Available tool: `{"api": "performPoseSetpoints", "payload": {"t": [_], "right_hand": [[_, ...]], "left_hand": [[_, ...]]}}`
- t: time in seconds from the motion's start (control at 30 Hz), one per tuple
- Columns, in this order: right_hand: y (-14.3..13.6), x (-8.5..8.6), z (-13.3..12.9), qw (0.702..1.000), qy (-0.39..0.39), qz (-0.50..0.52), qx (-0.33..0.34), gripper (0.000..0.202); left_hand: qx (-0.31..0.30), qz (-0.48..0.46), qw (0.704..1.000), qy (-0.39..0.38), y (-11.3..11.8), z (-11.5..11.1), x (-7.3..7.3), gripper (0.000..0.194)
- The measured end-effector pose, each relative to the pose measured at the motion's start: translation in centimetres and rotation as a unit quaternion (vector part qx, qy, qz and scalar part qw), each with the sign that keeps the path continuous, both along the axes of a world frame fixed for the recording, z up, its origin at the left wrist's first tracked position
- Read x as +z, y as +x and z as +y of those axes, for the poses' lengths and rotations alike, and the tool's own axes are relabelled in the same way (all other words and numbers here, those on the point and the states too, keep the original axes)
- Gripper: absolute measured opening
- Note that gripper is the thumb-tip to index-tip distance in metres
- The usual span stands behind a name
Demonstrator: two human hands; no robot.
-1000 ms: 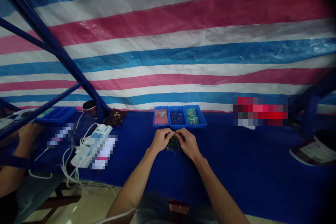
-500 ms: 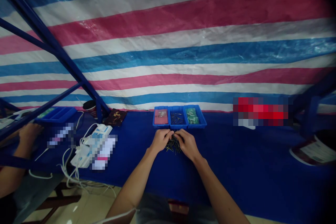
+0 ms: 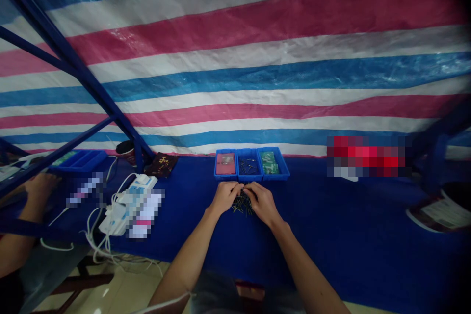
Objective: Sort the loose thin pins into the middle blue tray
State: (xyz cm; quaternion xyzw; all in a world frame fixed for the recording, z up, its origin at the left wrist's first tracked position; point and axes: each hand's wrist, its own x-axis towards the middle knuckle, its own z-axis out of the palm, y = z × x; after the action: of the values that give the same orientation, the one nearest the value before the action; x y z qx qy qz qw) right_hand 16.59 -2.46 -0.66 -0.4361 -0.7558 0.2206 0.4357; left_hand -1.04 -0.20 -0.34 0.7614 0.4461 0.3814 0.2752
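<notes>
Well, the loose pile of thin dark sticks [image 3: 242, 205] lay on the blue table [image 3: 331, 235], right in the middle and just nearer than a row of three bins, its pieces crossing at all angles. Over its far edge the person's left hand [image 3: 225, 197] and right hand [image 3: 262, 199] came in from either side, fingers bent and drawn in toward the thumbs, the fingertips of the two almost meeting; whether they pinched one of the sticks between them I couldn't tell, the spot being too small and dark. Just beyond the hands stood the bins, side by side: the left bin [image 3: 225, 177] had something pink in it, the middle bin [image 3: 250, 177] a scatter of thin dark pieces, and the right bin [image 3: 276, 177] some green ones. Off to the left, well apart, were a white power strip [image 3: 115, 221] trailing cables, a blurred-out pale item [image 3: 142, 223] beside it and, farther back, a dark brown packet [image 3: 162, 164]. At the far left a co-worker's hand [image 3: 41, 187] rested near a blue tray [image 3: 96, 157]. Over on the right sat a blurred-out red item [image 3: 364, 152] at the far side, and a dark round container [image 3: 439, 212] nearer. Behind everything hung a striped sheet [image 3: 257, 73].
</notes>
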Motion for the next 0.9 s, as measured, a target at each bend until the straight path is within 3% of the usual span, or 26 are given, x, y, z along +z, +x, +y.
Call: {"api": "performPoseSetpoints", "payload": {"t": [0.33, 0.9], "right_hand": [[0.1, -0.1, 0.2, 1.000, 0.010, -0.004, -0.026, 0.024], [0.1, -1.0, 0.2, 0.991, -0.011, -0.122, -0.060, 0.040]], "left_hand": [[-0.021, 0.005, 1.000, 0.013, 0.3, -0.1, 0.4, 0.032], [-0.021, -0.023, 0.999, 0.026, 0.3, -0.1, 0.3, 0.025]]}}
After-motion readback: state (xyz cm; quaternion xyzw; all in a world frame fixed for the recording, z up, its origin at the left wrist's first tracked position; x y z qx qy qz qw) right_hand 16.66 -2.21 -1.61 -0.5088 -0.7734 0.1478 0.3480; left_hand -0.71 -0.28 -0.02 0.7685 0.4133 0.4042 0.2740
